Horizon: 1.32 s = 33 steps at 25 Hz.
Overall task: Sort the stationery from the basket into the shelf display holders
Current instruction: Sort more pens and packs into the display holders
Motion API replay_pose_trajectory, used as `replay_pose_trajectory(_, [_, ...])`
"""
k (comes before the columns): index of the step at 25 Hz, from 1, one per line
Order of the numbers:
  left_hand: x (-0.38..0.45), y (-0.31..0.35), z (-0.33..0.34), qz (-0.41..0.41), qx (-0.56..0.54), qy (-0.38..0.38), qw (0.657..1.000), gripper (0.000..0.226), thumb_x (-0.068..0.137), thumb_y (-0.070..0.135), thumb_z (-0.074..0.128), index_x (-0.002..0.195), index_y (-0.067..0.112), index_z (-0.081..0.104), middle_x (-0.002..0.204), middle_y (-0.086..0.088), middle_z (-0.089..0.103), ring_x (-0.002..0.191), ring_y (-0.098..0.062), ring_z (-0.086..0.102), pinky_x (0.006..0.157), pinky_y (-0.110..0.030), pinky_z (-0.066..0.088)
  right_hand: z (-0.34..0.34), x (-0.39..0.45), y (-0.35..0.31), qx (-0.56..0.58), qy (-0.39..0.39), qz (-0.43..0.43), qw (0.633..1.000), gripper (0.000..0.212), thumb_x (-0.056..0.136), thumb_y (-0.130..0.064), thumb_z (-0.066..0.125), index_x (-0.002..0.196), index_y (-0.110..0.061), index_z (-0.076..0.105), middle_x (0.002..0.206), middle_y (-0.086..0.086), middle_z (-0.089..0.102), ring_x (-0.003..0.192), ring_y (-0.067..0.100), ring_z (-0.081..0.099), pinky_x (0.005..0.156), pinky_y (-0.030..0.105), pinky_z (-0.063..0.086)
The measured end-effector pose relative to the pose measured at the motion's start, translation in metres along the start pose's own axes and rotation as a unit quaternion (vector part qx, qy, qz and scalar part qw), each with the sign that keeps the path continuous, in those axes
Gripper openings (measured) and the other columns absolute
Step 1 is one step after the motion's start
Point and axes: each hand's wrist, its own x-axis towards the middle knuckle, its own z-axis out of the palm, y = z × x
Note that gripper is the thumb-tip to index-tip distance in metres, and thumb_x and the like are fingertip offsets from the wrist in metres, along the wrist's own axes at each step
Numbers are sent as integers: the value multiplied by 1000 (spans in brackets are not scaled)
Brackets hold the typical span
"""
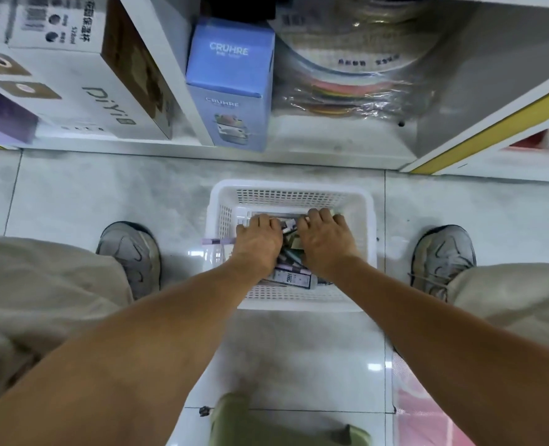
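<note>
— Forearms first: what are they doing?

— Both are reaching down and forward from me, over the pale tiled floor (105,194), into the white plastic basket (368,220) that is sitting between my two grey shoes. My left shoe (131,252) is standing just beside the basket's left wall, my right shoe (443,252) a little apart from its right wall.

— And the hands?

— My left hand (258,243) and right hand (326,243) are lying side by side, knuckles up, on the heap of stationery (294,276) in the basket. Their fingers are curling downward into the heap, close together. Whether they are pinching anything I cannot tell; the fingertips are hiding under the hands.

— Where is the stationery lying?

— All inside the basket, mostly under my palms. One labelled pack is showing near the front wall, and a pale purple pen (218,241) is poking out by my left wrist.

— Beyond that?

— A white shelf (331,136) is standing at floor level, holding a blue CRUHRE box (231,78), a white DiYi box (83,75) and plastic-wrapped coloured rolls (347,75).
</note>
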Motion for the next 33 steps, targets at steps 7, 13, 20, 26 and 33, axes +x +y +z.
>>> replay_pose_trajectory(7, [6,-9,-3,-20,-82,-18,996,43,76,14,73,112,14,48,93,-4,58,89,-22,55,70,-33,46,6,0,7,58,9,-21,998,42,90,-50,59,119,-21,54,114,5,67,120,27,55,107,44,35])
replay_pose_trajectory(13, [5,-15,-6,21,-105,-11,994,34,76,20,67,98,19,41,76,3,50,80,-20,50,72,-34,35,-4,-7,16,238,41,38,970,31,92,-46,59,111,-23,65,88,3,72,85,24,66,97,35,42])
replay_pose_trajectory(20, [10,-9,-33,-40,-393,-45,918,27,83,20,67,105,16,53,90,0,61,82,-17,61,67,-31,53,-49,-18,43,625,66,193,753,14,86,-14,67,93,-26,72,80,2,77,71,14,73,59,24,59])
replay_pose_trajectory(26, [0,-3,-49,-96,-602,-14,793,21,81,10,73,96,19,62,90,-1,70,77,-15,69,56,-22,53,-46,-29,37,683,6,195,704,15,84,-11,62,83,-21,73,77,10,76,75,31,75,69,44,62])
replay_pose_trajectory(33, [-5,-8,-60,-83,-678,31,730,11,82,6,71,91,8,64,68,-6,68,59,-15,66,62,-29,58,-39,-27,32,677,-4,208,706,16,81,-11,62,74,-19,73,77,9,76,80,33,74,79,51,61])
